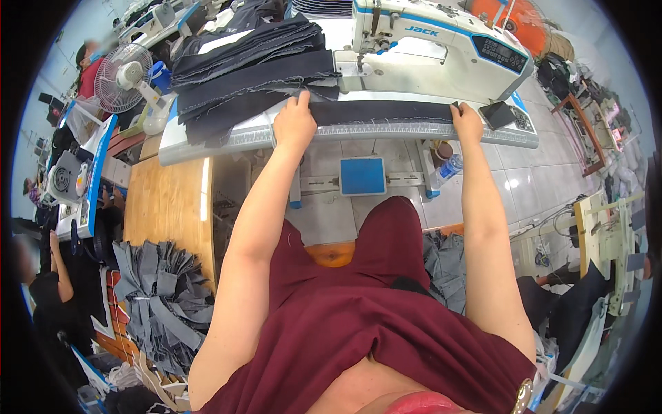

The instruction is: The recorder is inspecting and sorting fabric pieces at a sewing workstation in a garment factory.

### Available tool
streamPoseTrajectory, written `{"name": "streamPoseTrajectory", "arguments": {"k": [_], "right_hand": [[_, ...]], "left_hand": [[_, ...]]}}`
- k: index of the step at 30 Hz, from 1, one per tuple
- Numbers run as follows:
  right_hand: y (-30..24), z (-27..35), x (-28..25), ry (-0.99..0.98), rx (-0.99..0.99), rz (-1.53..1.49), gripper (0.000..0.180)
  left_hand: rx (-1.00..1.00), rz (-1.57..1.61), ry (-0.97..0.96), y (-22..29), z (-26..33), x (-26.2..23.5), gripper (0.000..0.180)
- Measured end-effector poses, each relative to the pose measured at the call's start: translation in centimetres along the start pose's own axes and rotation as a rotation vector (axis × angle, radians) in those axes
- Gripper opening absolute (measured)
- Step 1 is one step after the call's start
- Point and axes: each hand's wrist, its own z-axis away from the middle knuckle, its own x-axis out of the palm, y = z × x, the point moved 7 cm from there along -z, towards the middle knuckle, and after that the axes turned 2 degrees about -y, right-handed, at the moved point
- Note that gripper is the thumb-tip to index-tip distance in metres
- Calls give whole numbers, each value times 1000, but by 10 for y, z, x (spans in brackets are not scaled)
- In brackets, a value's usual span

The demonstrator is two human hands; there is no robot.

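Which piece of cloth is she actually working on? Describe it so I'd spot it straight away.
Find the white sewing machine on the pale table. In front of it a long dark fabric strip lies flat along the table's near edge, with the left hand on one end and the right hand on the other. Unlike the heaped dark stack at left, it is single and stretched out.

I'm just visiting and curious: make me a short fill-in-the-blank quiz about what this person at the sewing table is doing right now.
1. Both hands press a long dark ____ flat on the table.
2. The left hand holds the end nearest the stack of dark ____.
3. Behind the right hand stands a white sewing ____.
4. On the floor under the table lies a ____ pedal.

Missing words: strip; fabric; machine; blue
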Motion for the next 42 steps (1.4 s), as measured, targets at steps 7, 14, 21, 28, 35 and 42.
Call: {"name": "streamPoseTrajectory", "arguments": {"k": [7,14,21,28,35,42], "right_hand": [[-11,5,-4,60,-128,67,29],[-4,-1,-2,74,-199,13,33],[-12,-4,-13,175,-160,153,36],[-195,89,22,-3,-549,-73,52],[-105,71,33,-1,-222,88,78],[-44,49,20,-125,-115,110,77]], "left_hand": [[520,154,-147,89,-5,0,40],[705,-23,-334,112,26,55,70],[683,-12,-352,97,27,41,72],[633,-52,-456,93,29,44,77],[612,37,-383,96,27,39,76],[576,53,-364,84,29,36,75]]}}
